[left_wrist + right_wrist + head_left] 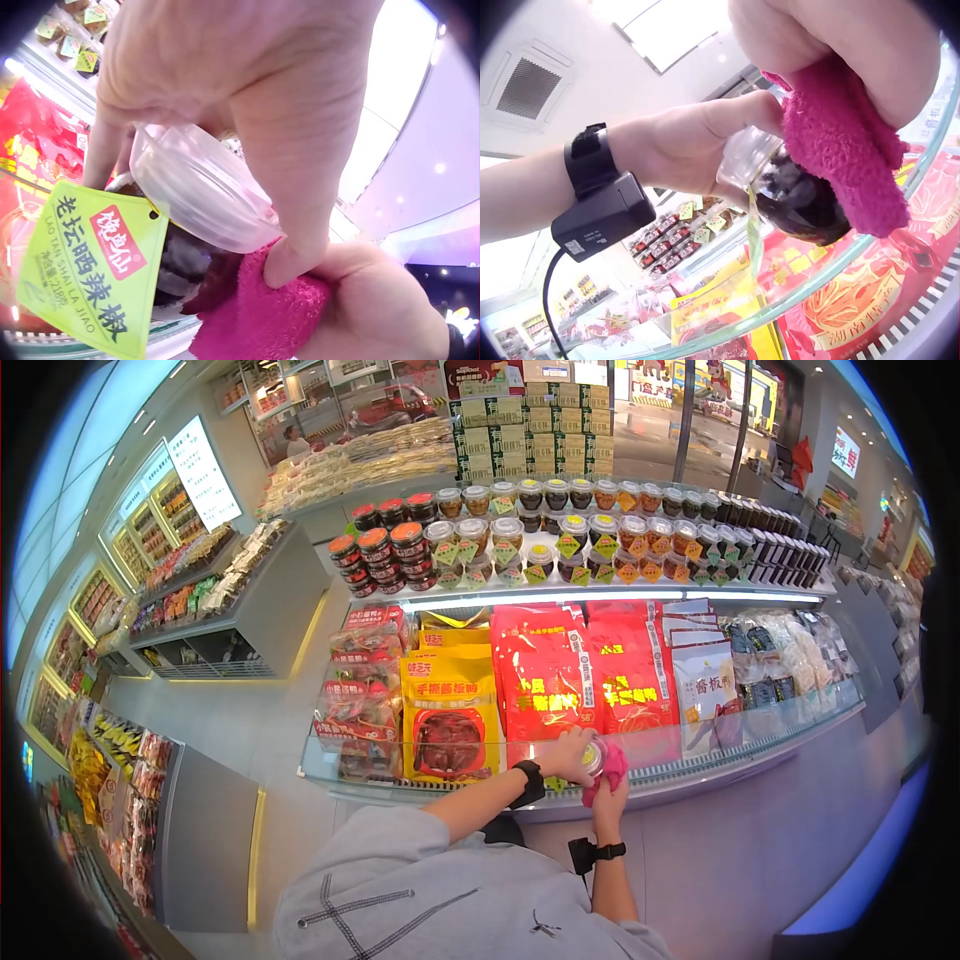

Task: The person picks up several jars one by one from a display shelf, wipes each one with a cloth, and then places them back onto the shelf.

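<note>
Jar gripped by left hand fingers; right hand fingers clutch pink cloth against it.

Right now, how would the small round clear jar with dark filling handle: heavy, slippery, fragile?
Probably heavy for its size: the small round clear jar looks filled with dark contents. Its smooth clear lid may slip in the left hand. The yellow-green tag hangs loose, likely floppy.
</note>
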A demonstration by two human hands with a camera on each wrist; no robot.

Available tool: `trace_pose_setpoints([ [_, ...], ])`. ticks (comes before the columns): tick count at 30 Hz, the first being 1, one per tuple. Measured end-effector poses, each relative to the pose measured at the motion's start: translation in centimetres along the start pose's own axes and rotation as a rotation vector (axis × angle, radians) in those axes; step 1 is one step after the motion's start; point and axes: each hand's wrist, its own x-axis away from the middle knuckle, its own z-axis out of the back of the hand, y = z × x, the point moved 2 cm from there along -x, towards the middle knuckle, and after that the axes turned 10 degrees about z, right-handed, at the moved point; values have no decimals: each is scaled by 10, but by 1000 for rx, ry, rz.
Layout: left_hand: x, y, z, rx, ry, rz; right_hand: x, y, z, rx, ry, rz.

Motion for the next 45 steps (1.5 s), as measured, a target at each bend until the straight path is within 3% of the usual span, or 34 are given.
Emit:
trace_pose_setpoints([
  [5, 7, -14, 0, 87, 71, 61, -6, 22, -3, 117, -49, 104],
  [8, 20, -3, 13, 89, 72, 121, -5, 36, 1, -58, -14, -110],
  [11, 15, -27, -3, 293, 117, 152, -7, 35, -1, -183, -50, -169],
  [14, 22, -37, 3, 577, 103, 181, -9, 10, -6, -490, -120, -402],
  [17, 43, -21, 27, 602, 170, 199, -13, -10, -14, -648, -220, -383],
  [20, 73, 6, 63, 674, 60, 103, -14, -26, -22, -672, -233, -393],
  [21, 72, 0, 63, 574, 109, 34, -17, -34, -23, -674, -221, -391],
  [24, 96, 12, 105, 945, -180, -67, -14, -79, -33, -713, -287, -401],
  [28, 108, 2, 115, 1114, -397, -198, -13, -94, -40, -810, -455, -569],
  [31, 111, 2, 108, 1022, -132, -352, -5, -106, -49, -820, -475, -620],
  [32, 111, 2, 106, 1035, -92, -325, -3, -110, -52, -824, -484, -624],
  [35, 116, 5, 105, 1090, 13, -165, 0, -114, -57, -811, -533, -554],
  [37, 116, 10, 103, 1215, 59, -99, 1, -106, -58, -660, -424, -428],
  [39, 120, 23, 107, 1291, 173, -97, 7, -119, -53, -497, -517, -175],
  [42, 110, 28, 101, 1445, 230, -74, 10, -101, -62, -318, -191, 47],
  [45, 106, 33, 103, 1524, 302, -42, 31, -148, -69, -110, -267, 263],
])
